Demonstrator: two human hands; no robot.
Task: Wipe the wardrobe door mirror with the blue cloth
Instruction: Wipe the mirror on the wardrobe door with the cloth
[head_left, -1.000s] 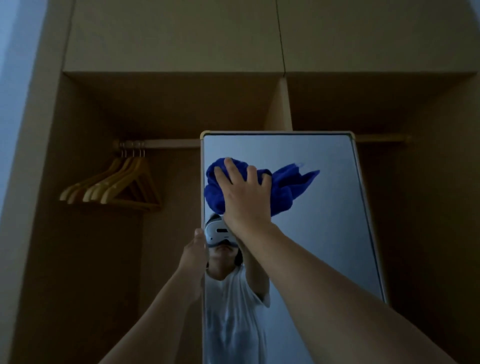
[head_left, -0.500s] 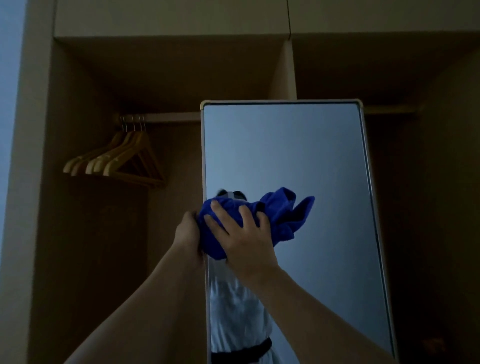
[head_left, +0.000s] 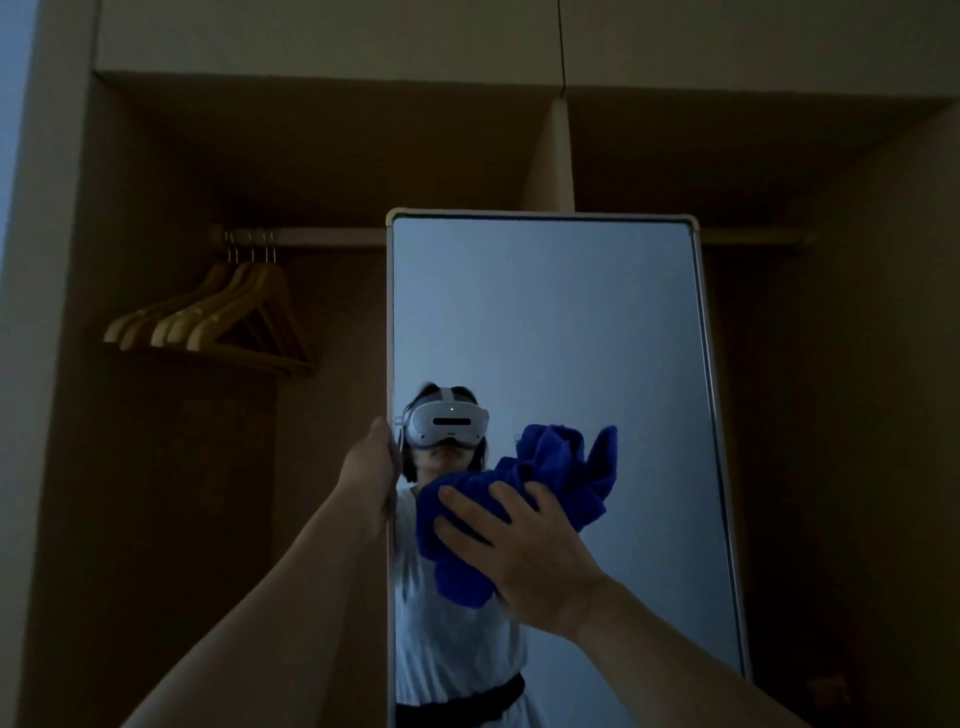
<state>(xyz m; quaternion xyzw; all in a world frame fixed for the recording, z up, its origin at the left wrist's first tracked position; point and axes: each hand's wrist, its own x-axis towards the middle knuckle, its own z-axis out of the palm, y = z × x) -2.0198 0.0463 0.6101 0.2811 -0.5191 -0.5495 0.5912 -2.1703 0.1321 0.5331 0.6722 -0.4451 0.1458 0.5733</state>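
Observation:
The tall mirror door (head_left: 545, 322) with a pale frame stands open in front of a dim wooden wardrobe. My right hand (head_left: 524, 556) presses a bunched blue cloth (head_left: 561, 478) flat against the lower middle of the glass, fingers spread over it. My left hand (head_left: 371, 473) grips the mirror door's left edge at about the same height, its fingers hidden behind the frame. The glass reflects a person in a white headset and white top.
Several wooden hangers (head_left: 218, 322) hang from a rail (head_left: 311, 236) on the left inside the wardrobe. A vertical divider (head_left: 556, 156) splits the upper shelf. The right compartment (head_left: 831, 415) is dark.
My right hand has swept the blue cloth down the glass from near the top left and then slightly to the right. My left hand has kept its hold on the door edge.

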